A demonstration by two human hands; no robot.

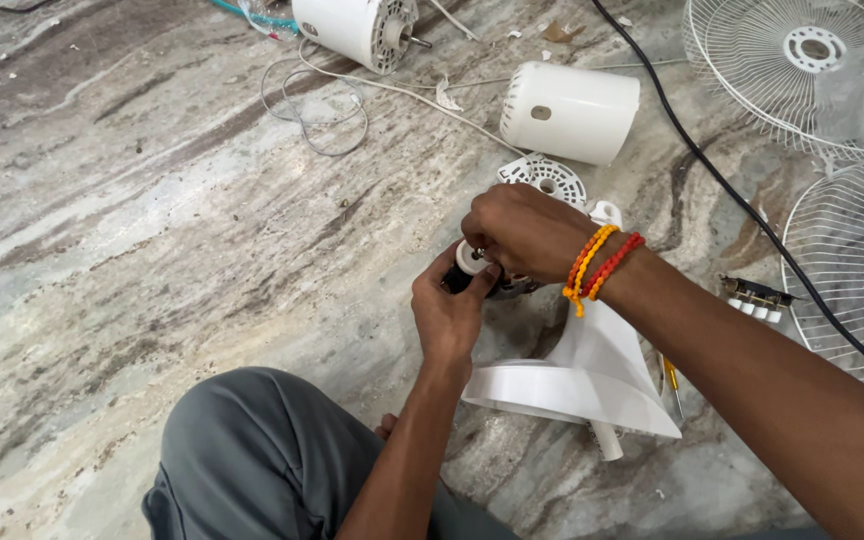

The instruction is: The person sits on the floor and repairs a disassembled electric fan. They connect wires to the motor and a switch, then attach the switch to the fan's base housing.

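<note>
Left hand (449, 315) gripping motor (472, 268), shaft upward

The right hand (524, 232) and left hand (449, 312) are hiding most of the small motor part (471, 258), while the frame edge is cutting off both wire fan guards (802, 60).

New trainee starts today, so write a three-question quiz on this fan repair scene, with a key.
1. True or false: both hands are on the small motor part above the white fan stand.
2. Which wrist wears the orange and red bead bracelets? A) left B) right
3. What lies on the floor at the far right?

Key
1. True: the left hand and right hand meet on the motor part over the fan stand.
2. B: the bracelets.
3. Two wire fan guards.
</note>
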